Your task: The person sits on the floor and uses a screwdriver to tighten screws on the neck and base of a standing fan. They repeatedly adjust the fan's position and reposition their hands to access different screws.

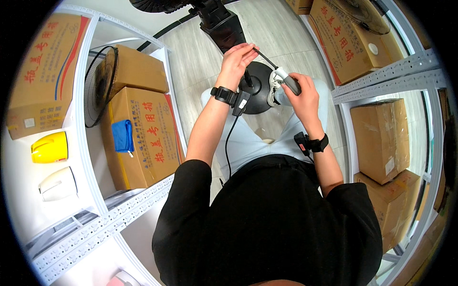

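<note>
My right hand [305,97] is closed round the grey and white handle of a screwdriver [289,81]. Its dark shaft slants up and left to my left hand [234,61], whose fingers pinch together at the tip. Whether a small part sits between those fingertips is hidden. Just beyond my left hand rises a black fan stand [226,34], tilted in this view. Its round black base [260,97] rests on the floor between my legs, partly hidden by my left wrist and a shoe.
Shelving with perforated beams [114,219] runs along both sides. Cardboard boxes [143,143] fill the left shelves, beside a yellow kettle-like item [50,147], a white one [58,184] and a blue pouch [122,136]. More boxes [381,140] stand at right. A black cable [231,140] hangs by my left wrist.
</note>
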A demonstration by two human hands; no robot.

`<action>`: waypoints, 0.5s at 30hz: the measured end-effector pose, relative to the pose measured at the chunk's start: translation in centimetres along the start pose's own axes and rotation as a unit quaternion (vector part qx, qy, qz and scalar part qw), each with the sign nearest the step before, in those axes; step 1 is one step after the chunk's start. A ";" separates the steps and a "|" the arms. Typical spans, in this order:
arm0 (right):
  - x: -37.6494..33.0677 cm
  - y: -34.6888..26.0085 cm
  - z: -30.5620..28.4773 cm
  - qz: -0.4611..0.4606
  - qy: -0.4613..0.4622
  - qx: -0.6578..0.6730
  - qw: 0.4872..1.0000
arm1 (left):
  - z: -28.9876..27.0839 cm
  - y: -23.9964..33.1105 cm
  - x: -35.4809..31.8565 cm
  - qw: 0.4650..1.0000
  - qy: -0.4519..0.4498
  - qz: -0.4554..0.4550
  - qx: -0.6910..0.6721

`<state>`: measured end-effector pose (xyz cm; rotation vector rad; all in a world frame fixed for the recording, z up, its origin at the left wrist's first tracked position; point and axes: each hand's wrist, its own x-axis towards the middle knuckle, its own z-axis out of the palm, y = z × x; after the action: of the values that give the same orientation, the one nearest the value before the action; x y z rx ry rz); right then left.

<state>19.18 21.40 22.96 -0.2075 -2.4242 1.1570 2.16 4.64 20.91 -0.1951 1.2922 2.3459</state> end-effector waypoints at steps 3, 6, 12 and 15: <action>0.2 -0.5 0.3 -0.023 0.016 -0.014 1.000 | -0.1 0.2 0.6 1.000 -0.001 -0.001 -0.005; 0.9 -0.8 0.9 -0.011 0.018 0.022 1.000 | 0.0 0.1 0.8 0.997 -0.020 0.014 -0.073; 2.5 -1.4 1.9 -0.010 0.027 0.025 0.999 | 0.9 0.1 0.9 0.992 0.024 0.027 -0.121; 3.1 -1.9 2.1 0.002 0.018 0.021 1.000 | 0.9 0.3 1.1 0.991 0.022 0.030 -0.128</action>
<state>15.59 19.70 24.22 -0.2194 -2.3676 1.1946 1.11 5.58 21.29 -0.2930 1.0258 2.5695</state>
